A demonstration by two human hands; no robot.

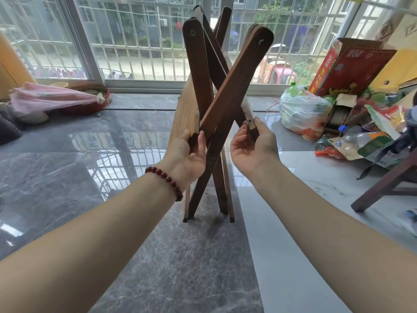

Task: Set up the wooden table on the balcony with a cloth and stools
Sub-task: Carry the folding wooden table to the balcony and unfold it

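Observation:
A folded wooden table [204,71] of dark brown crossed slats stands on end on the glossy floor in front of me, its legs spreading into an X. A lighter plank [186,109] forms its left side. My left hand [188,154], with a red bead bracelet on the wrist, grips the lower end of that plank and a dark slat. My right hand [250,147] holds the end of another slat on the right, thumb on top and fingers curled under it. No cloth or stool is plainly in view.
Barred windows [140,41] run along the back. A pink bag and round red tray [90,98] lie at the left. At the right sit a white plastic bag [302,111], a red carton [347,68], bottles and litter. A dark wooden furniture leg [383,184] stands at the right edge.

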